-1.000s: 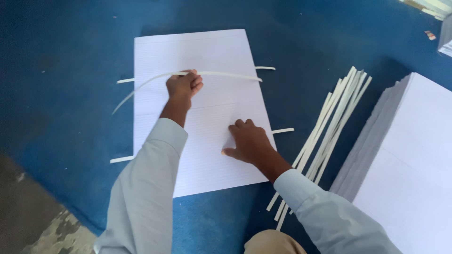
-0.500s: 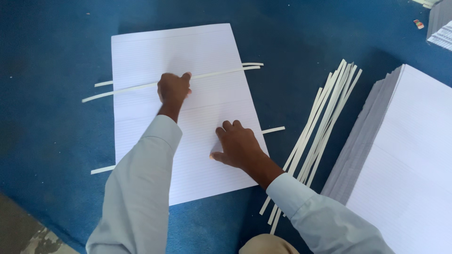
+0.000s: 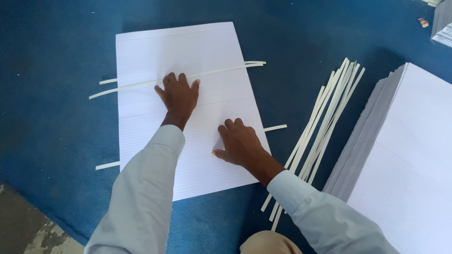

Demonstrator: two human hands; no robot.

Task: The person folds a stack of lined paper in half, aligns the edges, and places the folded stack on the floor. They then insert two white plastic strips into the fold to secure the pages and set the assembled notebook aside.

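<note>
Blue carpet [image 3: 56, 122] covers nearly the whole floor, its pile slightly mottled. Near left corner: a patch of bare, worn stone or concrete floor [image 3: 28, 230], grey and brown, meeting the carpet along a slanted edge.

Right of centre: a loose bundle of long pale paper strips [image 3: 325, 127] lying on the carpet, fanned apart at the far end, running diagonally toward the near side.

Right edge: a tall stack of lined white sheets [image 3: 409, 160], its side showing grey layered edges.

Far right corner: part of another paper pile [image 3: 442, 26], with a small reddish scrap [image 3: 423, 21] just beside it.
</note>
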